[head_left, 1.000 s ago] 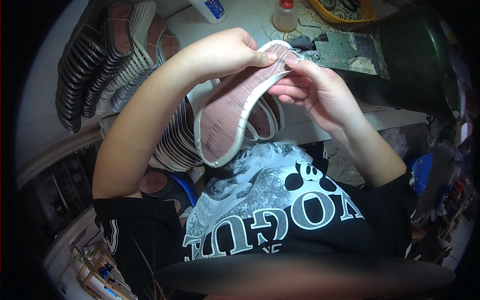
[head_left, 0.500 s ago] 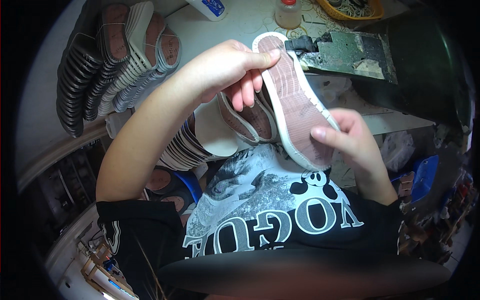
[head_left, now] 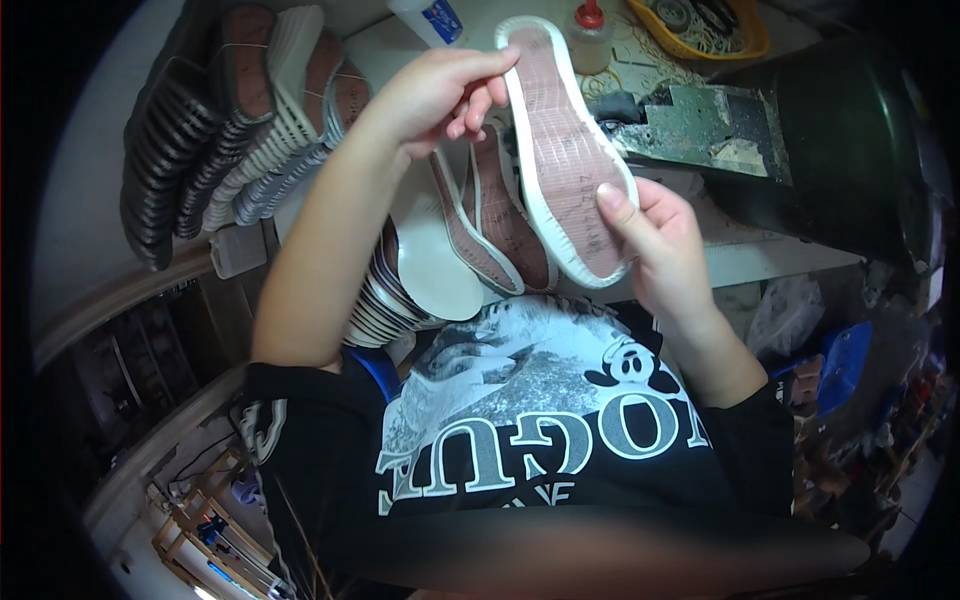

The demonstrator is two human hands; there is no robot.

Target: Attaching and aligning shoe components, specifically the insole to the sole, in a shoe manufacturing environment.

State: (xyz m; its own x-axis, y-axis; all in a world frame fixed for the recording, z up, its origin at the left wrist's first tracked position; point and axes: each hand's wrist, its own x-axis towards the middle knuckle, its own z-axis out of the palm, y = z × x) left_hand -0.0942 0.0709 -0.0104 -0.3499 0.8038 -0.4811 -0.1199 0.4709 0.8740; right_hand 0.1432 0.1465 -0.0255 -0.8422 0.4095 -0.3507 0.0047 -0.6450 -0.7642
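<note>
Between my hands is a long insole (head_left: 568,150), its brown-pink lined underside facing up and its white rim wrapped in small pleats. My left hand (head_left: 440,97) pinches the far, narrower end at its left edge, with the other fingers curled below. At the wide near end, my right hand (head_left: 655,235) is closed on the right edge, thumb on top. Right behind the insole stands the worn green machine arm (head_left: 700,130) with a dark tip, partly covered. Two more white-rimmed insoles (head_left: 497,215) lie on the table beneath, partly hidden.
Bundled stacks of insoles (head_left: 240,70) stand at the far left. Nearer me is a row of cream pieces (head_left: 437,270). At the back are a red-capped bottle (head_left: 590,45), a white-and-blue tube (head_left: 428,20) and a yellow basket (head_left: 735,40). A blue bin (head_left: 845,362) stands at right.
The insole has moved up and left, apart from the machine's tip, and is tilted so its underside faces me more fully. Both hands moved with it; my left thumb has shifted to the edge.
</note>
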